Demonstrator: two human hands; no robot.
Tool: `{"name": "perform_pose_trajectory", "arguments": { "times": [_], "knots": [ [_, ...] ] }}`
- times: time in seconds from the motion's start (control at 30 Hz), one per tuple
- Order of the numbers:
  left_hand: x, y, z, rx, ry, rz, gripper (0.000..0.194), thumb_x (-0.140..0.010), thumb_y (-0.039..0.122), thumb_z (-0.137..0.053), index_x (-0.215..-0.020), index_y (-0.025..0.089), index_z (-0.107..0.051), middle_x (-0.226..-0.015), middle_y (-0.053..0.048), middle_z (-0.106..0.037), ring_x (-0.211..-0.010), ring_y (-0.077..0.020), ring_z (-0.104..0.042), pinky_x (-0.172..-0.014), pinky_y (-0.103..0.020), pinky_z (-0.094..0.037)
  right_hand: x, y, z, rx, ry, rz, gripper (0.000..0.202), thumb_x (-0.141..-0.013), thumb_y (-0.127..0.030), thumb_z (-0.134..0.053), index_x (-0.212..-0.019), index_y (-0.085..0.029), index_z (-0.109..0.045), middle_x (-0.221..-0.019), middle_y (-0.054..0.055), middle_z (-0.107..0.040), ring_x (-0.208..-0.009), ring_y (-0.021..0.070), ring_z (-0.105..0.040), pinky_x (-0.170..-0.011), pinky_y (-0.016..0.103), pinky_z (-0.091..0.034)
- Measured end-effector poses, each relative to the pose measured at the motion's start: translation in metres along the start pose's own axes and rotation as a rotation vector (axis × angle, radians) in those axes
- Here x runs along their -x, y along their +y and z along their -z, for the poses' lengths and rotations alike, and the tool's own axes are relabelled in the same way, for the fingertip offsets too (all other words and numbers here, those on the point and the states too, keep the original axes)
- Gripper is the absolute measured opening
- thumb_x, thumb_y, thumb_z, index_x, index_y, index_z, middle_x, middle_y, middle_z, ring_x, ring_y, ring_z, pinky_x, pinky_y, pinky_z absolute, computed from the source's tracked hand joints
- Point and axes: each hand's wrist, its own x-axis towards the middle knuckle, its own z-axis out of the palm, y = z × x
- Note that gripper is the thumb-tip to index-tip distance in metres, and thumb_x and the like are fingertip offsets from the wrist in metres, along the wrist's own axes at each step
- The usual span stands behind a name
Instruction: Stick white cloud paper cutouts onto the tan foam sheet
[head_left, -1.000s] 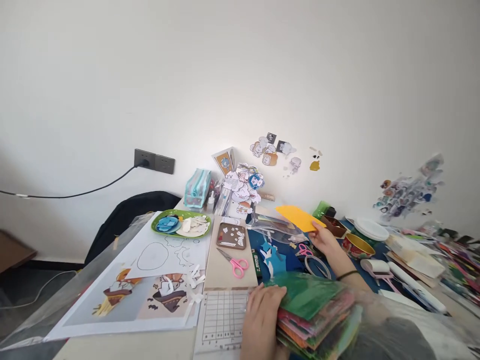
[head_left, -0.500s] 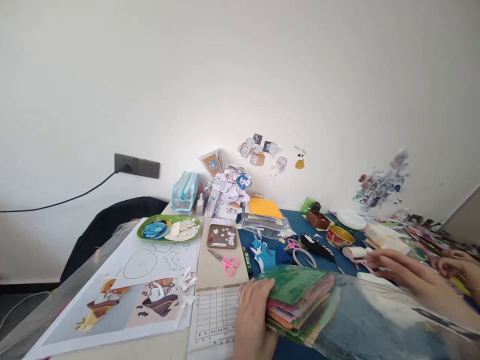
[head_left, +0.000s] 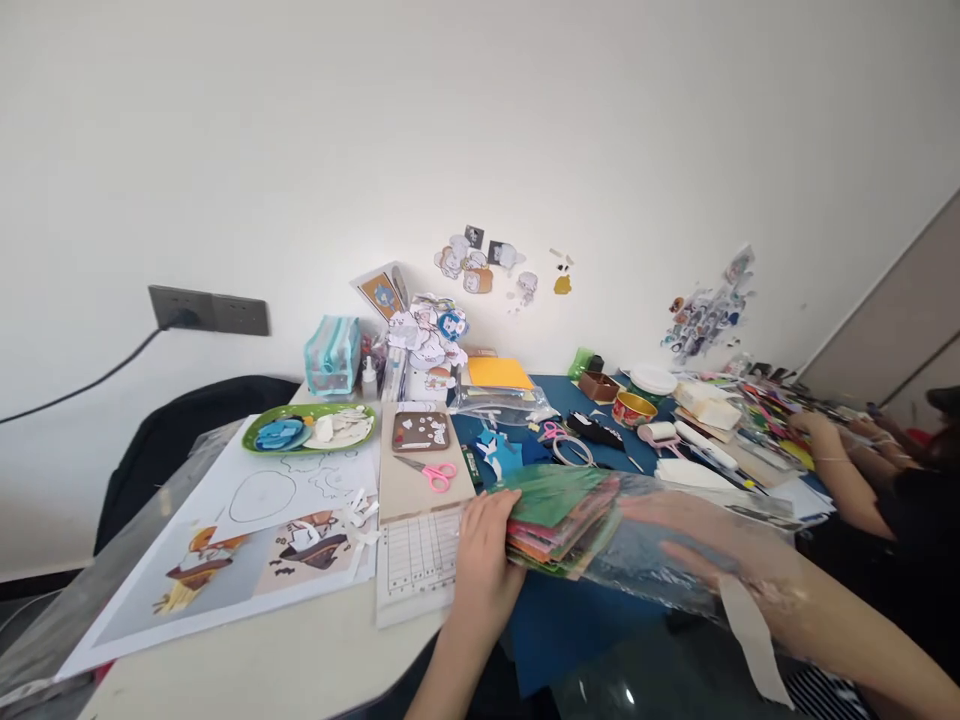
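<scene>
My left hand (head_left: 491,535) grips the left end of a clear plastic bag, its fingers on top of a stack of coloured sheets (head_left: 559,515), green uppermost with red, pink and orange edges below. My right hand (head_left: 690,530) reaches inside the bag (head_left: 637,580) from the right, its fingers stretched towards the stack and seen through the plastic. A pale strip hangs from the bag's open end, over the right forearm. Left of the bag lie a gridded paper (head_left: 420,560) and pink-handled scissors (head_left: 435,475).
A green tray (head_left: 259,440) holds blue and white scraps, beside printed drawings (head_left: 300,580). Behind stand a striped pouch (head_left: 332,355) and a gold tin (head_left: 634,408). A lint roller (head_left: 660,433) lies at the right. Another person's arm (head_left: 840,480) reaches over the far right.
My right hand has moved from above the bag to inside it. The view has shifted right and shows more of the table's front edge and the other person.
</scene>
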Motion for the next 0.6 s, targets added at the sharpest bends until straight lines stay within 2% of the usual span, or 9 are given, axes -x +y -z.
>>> {"name": "perform_pose_trajectory", "arguments": {
  "times": [0.07,0.17,0.27,0.4,0.47,0.6],
  "knots": [
    [0.000,0.001,0.001,-0.010,-0.025,-0.013,0.053,-0.073,0.003,-0.050,-0.122,0.019,-0.042,-0.113,-0.011,-0.061,-0.107,-0.0255,-0.055,-0.095,-0.049,-0.041,-0.014,-0.002,-0.008,-0.029,-0.146,0.108,0.040,-0.093,-0.039,-0.040,-0.128,-0.029,-0.055,-0.124,0.005,-0.061,-0.111,0.0238,-0.058,-0.094,0.035,-0.050],
    [0.001,0.002,0.001,-0.003,-0.040,-0.035,0.054,-0.070,0.000,-0.047,-0.120,0.019,-0.043,-0.114,-0.010,-0.062,-0.110,-0.0246,-0.055,-0.099,-0.050,-0.038,-0.025,-0.002,-0.020,-0.008,-0.308,0.069,0.038,-0.092,-0.038,-0.044,-0.126,-0.026,-0.056,-0.133,0.007,-0.054,-0.122,0.0262,-0.050,-0.100,0.041,-0.045],
    [0.001,0.004,0.002,0.005,-0.051,-0.051,0.052,-0.067,-0.002,-0.044,-0.115,0.019,-0.044,-0.116,-0.010,-0.062,-0.111,-0.0240,-0.055,-0.101,-0.051,-0.037,-0.028,-0.002,-0.031,0.002,-0.238,0.045,0.035,-0.091,-0.036,-0.049,-0.124,-0.027,-0.057,-0.129,0.006,-0.056,-0.120,0.0251,-0.051,-0.099,0.040,-0.046],
    [0.002,0.006,0.002,0.012,-0.072,-0.053,0.052,-0.068,-0.003,-0.043,-0.116,0.018,-0.043,-0.119,-0.011,-0.060,-0.116,-0.0235,-0.052,-0.104,-0.052,-0.033,-0.036,0.003,-0.046,-0.007,-0.080,0.189,0.027,-0.091,-0.028,-0.051,-0.116,-0.026,-0.062,-0.114,0.007,-0.065,-0.110,0.0224,-0.058,-0.095,0.039,-0.049],
    [0.002,0.006,0.001,0.015,-0.068,-0.049,0.053,-0.069,-0.003,-0.044,-0.118,0.017,-0.041,-0.123,-0.012,-0.057,-0.120,-0.0239,-0.048,-0.106,-0.054,-0.031,-0.043,0.008,-0.050,-0.035,-0.077,0.234,0.025,-0.091,-0.025,-0.049,-0.111,-0.025,-0.064,-0.109,0.007,-0.068,-0.105,0.0217,-0.060,-0.091,0.038,-0.051],
    [0.003,0.008,0.002,0.012,-0.009,-0.028,0.051,-0.074,-0.001,-0.047,-0.121,0.016,-0.037,-0.128,-0.016,-0.050,-0.125,-0.0252,-0.042,-0.107,-0.057,-0.027,-0.056,0.018,-0.050,-0.115,-0.171,0.258,0.024,-0.092,-0.022,-0.048,-0.107,-0.024,-0.066,-0.104,0.005,-0.070,-0.098,0.0191,-0.064,-0.085,0.031,-0.053]
  ]
}}
